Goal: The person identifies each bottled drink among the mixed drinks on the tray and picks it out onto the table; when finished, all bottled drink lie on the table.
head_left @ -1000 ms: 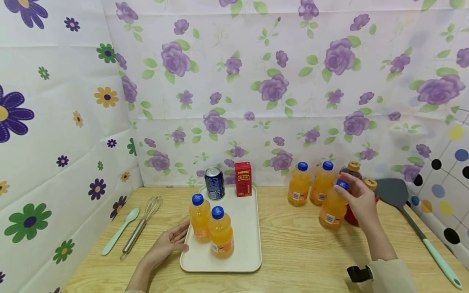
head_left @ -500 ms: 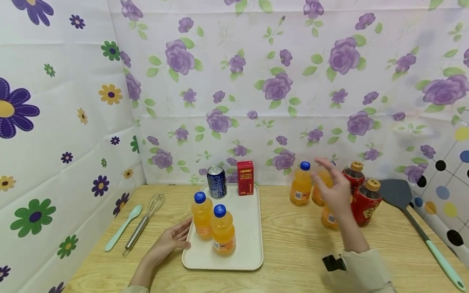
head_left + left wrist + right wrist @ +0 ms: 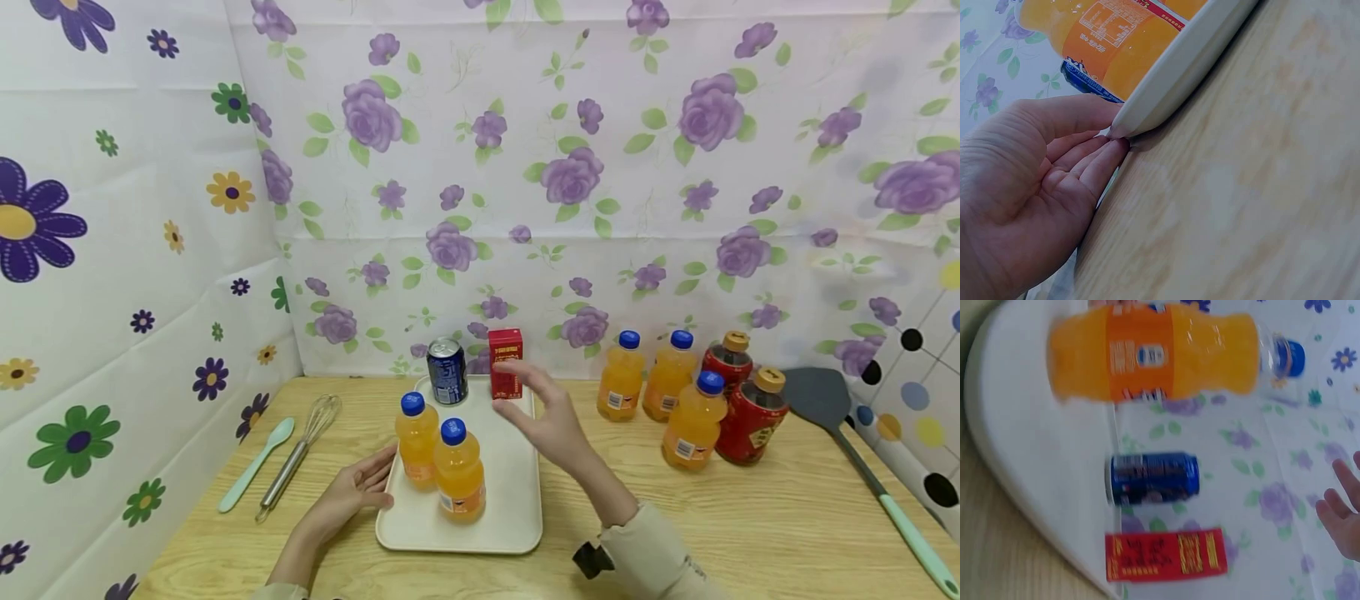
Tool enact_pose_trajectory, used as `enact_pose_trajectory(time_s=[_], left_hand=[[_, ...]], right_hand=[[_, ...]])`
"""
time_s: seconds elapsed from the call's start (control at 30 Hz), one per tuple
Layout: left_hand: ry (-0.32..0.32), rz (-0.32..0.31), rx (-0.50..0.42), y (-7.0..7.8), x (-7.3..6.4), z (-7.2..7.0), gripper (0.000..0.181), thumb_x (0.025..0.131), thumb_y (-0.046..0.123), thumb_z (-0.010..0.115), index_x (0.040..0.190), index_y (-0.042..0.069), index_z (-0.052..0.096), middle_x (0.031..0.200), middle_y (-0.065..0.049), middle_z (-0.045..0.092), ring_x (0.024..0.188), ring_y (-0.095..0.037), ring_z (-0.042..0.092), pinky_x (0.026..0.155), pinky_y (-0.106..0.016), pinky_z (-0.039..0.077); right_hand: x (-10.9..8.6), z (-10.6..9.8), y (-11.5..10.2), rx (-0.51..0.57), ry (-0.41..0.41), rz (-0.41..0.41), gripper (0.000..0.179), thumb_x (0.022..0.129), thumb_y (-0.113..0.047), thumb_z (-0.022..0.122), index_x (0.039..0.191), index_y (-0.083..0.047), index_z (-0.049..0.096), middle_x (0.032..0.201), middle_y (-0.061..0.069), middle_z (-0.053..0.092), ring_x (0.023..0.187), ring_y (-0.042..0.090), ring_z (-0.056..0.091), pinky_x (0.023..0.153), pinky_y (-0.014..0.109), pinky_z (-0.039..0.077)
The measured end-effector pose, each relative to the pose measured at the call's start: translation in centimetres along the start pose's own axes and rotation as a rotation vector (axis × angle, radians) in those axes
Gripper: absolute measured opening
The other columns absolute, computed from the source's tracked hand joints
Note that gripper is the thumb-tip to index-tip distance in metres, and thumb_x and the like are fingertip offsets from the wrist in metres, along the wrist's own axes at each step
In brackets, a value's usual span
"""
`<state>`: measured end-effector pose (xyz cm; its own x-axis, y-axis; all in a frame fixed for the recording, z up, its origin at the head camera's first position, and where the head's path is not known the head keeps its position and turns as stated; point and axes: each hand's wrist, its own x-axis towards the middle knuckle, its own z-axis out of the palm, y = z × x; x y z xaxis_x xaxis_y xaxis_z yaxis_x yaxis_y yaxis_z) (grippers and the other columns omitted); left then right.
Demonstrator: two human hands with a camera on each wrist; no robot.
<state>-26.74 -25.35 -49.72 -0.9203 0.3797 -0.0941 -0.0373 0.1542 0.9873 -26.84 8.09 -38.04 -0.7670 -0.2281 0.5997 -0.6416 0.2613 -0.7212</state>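
My left hand (image 3: 345,500) pinches the left rim of the cream tray (image 3: 510,517); in the left wrist view its thumb lies on the rim (image 3: 1166,81) with the fingertips below. Two orange juice bottles (image 3: 460,475) with blue caps stand upright on the tray's left half. Behind them are a dark blue drink can (image 3: 447,375) and a red carton (image 3: 506,346). Over the tray's right side hovers my right hand (image 3: 551,421), holding nothing, thumb and fingers spread apart. It partly covers the carton in the head view. In the right wrist view only its fingertips (image 3: 1344,506) show.
On the right stand several more orange juice bottles (image 3: 692,425) beside two dark bottles with red labels (image 3: 752,421). A grey spatula (image 3: 821,400) with a mint handle lies at the far right. To the left lie a whisk (image 3: 300,454) and a mint spoon (image 3: 258,462).
My right hand has let go of the front orange juice bottle at the right and swung left over the tray. That bottle stays in the right group. The left hand keeps its place.
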Motion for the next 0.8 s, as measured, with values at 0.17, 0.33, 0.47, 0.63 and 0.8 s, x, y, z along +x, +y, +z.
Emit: enact_pose_trajectory(time_s=[0.17,0.33,0.47,0.63,0.8], left_hand=[[0.004,-0.009,-0.017,0.0,0.0,0.0,0.091,0.081,-0.002,0.072,0.154,-0.003,0.019,0.162,-0.022,0.015,0.149,-0.040,0.017,0.107,-0.013,0.043],[0.005,-0.017,-0.022,0.0,0.0,0.0,0.091,0.080,-0.003,0.071,0.154,-0.003,0.018,0.162,-0.022,0.014,0.149,-0.040,0.016,0.107,-0.013,0.042],[0.000,-0.007,-0.023,0.0,0.0,0.0,0.091,0.080,-0.002,0.072,0.154,-0.003,0.018,0.162,-0.022,0.014,0.149,-0.040,0.016,0.108,-0.013,0.042],[-0.015,0.009,-0.032,-0.1,0.1,-0.1,0.092,0.081,-0.001,0.072,0.154,-0.003,0.017,0.162,-0.023,0.013,0.149,-0.040,0.015,0.108,-0.013,0.042],[-0.015,0.005,-0.015,0.0,0.0,-0.1,0.090,0.082,-0.002,0.070,0.154,-0.003,0.018,0.162,-0.023,0.014,0.148,-0.040,0.016,0.107,-0.012,0.042]], right_hand=[[-0.3,2.4,-0.6,0.067,-0.126,0.028,0.046,0.088,-0.014,0.071,0.133,-0.010,0.059,0.137,0.009,0.059,0.132,0.030,0.051,0.113,0.055,0.042],[-0.8,4.1,-0.4,0.120,-0.216,0.105,0.048,0.089,-0.020,0.071,0.135,-0.013,0.057,0.139,0.008,0.058,0.137,0.030,0.047,0.116,0.060,0.035],[-0.7,4.9,0.1,0.158,-0.265,0.124,0.050,0.089,-0.023,0.071,0.136,-0.012,0.056,0.139,0.010,0.058,0.137,0.030,0.046,0.117,0.059,0.034],[-0.8,5.6,0.7,0.226,-0.348,0.209,0.057,0.092,-0.031,0.068,0.141,-0.010,0.050,0.139,0.012,0.058,0.132,0.030,0.052,0.114,0.052,0.042],[-1.1,6.0,1.3,0.337,-0.428,0.316,0.056,0.096,-0.032,0.062,0.143,-0.007,0.047,0.137,0.018,0.059,0.126,0.032,0.058,0.104,0.038,0.054]])
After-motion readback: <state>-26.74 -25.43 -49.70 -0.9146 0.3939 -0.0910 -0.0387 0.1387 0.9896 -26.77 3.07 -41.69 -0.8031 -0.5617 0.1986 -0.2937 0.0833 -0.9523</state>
